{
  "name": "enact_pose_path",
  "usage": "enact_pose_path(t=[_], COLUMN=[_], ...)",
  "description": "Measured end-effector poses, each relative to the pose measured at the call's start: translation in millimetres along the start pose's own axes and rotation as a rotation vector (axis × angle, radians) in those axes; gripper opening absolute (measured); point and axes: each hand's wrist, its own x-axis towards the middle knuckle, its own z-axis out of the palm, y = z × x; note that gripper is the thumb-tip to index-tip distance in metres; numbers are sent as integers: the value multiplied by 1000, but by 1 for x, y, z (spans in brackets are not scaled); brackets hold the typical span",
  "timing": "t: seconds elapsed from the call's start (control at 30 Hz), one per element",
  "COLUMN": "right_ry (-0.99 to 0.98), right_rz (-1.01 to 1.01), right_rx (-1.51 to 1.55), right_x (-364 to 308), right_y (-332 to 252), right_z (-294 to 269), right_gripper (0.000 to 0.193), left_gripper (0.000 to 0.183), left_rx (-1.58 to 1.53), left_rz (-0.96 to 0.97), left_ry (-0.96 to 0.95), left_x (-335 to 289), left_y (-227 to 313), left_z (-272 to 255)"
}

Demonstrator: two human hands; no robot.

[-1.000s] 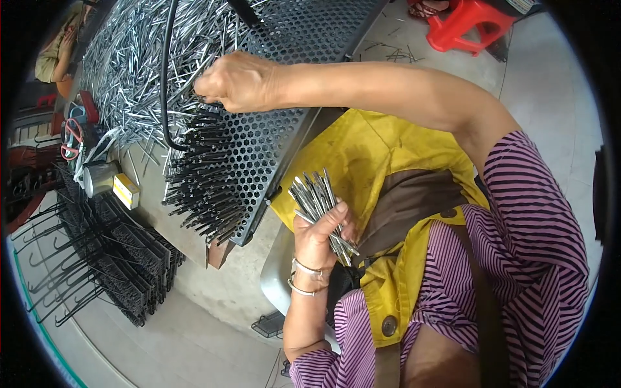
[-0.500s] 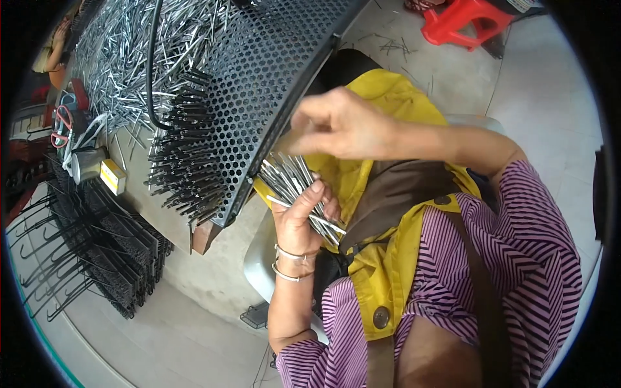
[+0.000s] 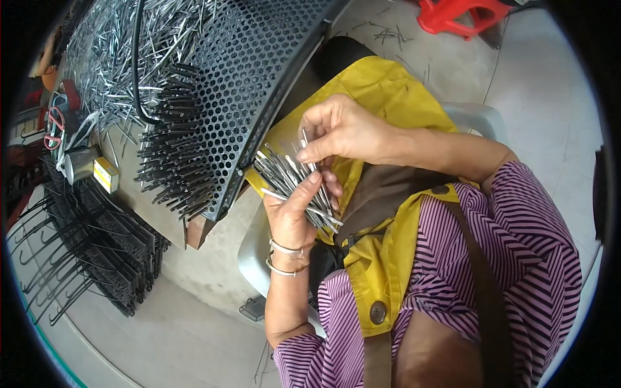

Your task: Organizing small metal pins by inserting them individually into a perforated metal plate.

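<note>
My left hand is closed round a bundle of thin, flat silver metal pins, their ends fanning toward the panel. Just above it, the thumb and fingers of my right hand pinch one slim pin, which stands up from the top of the bundle. Both hands are over the yellow apron on my lap. Beside them, to the left, slopes a black perforated panel. Dense rows of dark rods stick out along its lower left part.
A big heap of loose silver pins lies behind the panel. On the left are red-handled scissors, a metal cup, a yellow-and-white box and stacked black hooked racks. A red stool stands far right.
My right hand has come away from the panel's edge, back down to the bundle, and now pinches a pin there. The left hand keeps its hold. The view has shifted slightly.
</note>
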Motion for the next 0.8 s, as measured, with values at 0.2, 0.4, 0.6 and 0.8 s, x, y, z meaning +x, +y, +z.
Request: enact_pose_path(t=[0.2, 0.4, 0.6, 0.8], right_ry=[92, 235, 379, 392], right_rz=[58, -324, -672, -1009], right_rx=[-110, 149, 85, -198], right_x=[0, 27, 78, 126], right_y=[-16, -67, -92, -88], right_z=[-8, -30, -34, -31], right_gripper=[7, 5, 7, 12], left_gripper=[16, 11, 9, 9], left_rx=[-12, 17, -21, -29], left_rz=[-79, -44, -105, -134], left_ry=[122, 92, 49, 52], left_x=[-2, -5, -6, -6], left_y=[4, 0, 0, 4], left_z=[4, 2, 3, 5])
